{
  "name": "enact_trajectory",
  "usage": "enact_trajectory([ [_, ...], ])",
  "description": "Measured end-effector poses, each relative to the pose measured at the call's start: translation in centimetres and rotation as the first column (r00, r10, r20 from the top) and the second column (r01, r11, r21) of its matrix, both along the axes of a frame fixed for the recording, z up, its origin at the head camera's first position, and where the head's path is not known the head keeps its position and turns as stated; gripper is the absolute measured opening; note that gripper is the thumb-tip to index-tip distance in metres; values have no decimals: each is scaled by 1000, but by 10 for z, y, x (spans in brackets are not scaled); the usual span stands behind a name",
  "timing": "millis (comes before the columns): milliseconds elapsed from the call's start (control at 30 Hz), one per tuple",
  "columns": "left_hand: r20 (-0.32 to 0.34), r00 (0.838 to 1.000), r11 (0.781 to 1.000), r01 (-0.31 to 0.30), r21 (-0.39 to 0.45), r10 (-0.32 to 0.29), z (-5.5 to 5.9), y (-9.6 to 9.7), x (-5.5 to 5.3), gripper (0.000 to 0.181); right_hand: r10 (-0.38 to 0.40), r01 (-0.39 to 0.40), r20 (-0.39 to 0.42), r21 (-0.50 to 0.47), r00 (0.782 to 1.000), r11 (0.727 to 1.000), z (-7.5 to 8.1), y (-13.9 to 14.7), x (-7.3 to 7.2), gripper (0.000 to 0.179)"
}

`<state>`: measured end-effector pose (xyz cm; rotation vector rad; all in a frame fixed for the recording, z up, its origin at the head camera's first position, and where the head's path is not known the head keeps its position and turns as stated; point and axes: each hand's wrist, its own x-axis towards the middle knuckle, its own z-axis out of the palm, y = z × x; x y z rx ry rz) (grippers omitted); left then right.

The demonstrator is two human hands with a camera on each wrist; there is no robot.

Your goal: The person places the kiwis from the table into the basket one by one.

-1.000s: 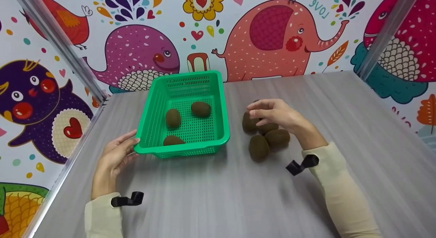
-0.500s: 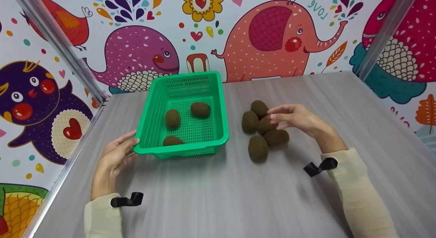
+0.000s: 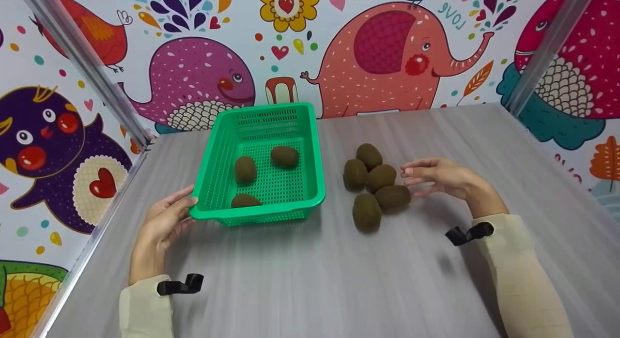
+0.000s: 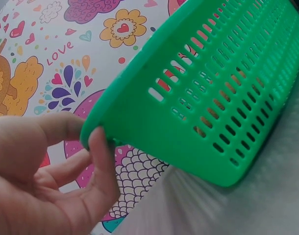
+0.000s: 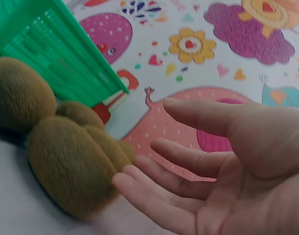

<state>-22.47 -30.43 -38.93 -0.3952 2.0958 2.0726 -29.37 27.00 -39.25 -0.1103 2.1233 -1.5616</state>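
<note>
With thumb and fingers, my left hand (image 3: 162, 226) pinches the rim of a green plastic basket (image 3: 256, 213) at its near left corner. The left wrist view shows this rim (image 4: 98, 110) between thumb and finger. Three brown kiwis lie in the basket, one (image 3: 285, 156) toward the back right, one (image 3: 245, 169) at left, and one (image 3: 246, 200) partly hidden by the near wall. Right of the basket several more kiwis (image 3: 381, 178) sit in a cluster. My right hand (image 3: 450, 180) hovers just right of them, fingers spread and holding nothing. Whether a fingertip touches the nearest kiwi (image 5: 71, 166) I cannot tell.
A grey wood-grain table (image 3: 290, 284) lies under everything. Behind it stands a wall (image 3: 334, 47) with printed cartoon animals, close to the basket's far end. Metal posts (image 3: 547, 57) rise at both back corners. Each sleeve carries a small black mount (image 3: 469, 234).
My right hand has drawn back to the right from above the kiwi cluster, uncovering the kiwis beneath. My left hand and the basket stay where they were.
</note>
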Motion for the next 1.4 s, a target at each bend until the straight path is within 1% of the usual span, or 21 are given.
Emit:
enact_trajectory([
  [233,-9,1000,1000,-5,-8,5,0,-1,1,61,-41,40,38,24,998,999,-13,7,-7,71],
  [400,-18,1000,1000,1,-13,-2,1,1,2,61,-51,49,65,29,997,998,-23,6,-7,71],
  [533,-17,1000,1000,3,-6,-4,2,2,2,61,-56,53,93,30,994,998,-27,3,-8,68],
  [667,-24,1000,1000,7,6,-7,4,2,2,62,-56,51,115,43,992,998,-27,-2,-9,64],
  [867,-22,1000,1000,8,8,-7,2,2,3,61,-19,11,115,71,993,997,-27,-8,-9,63],
  [1033,-23,1000,1000,4,-5,-4,2,2,3,61,20,-31,97,108,995,994,-27,-11,-7,65],
  [1267,-38,999,1000,7,-22,-8,0,2,3,60,103,-111,53,184,993,977,-28,-10,-5,75],
  [1400,-39,999,1000,-2,-24,1,0,2,3,59,127,-134,46,174,991,976,-29,-9,-6,77],
])
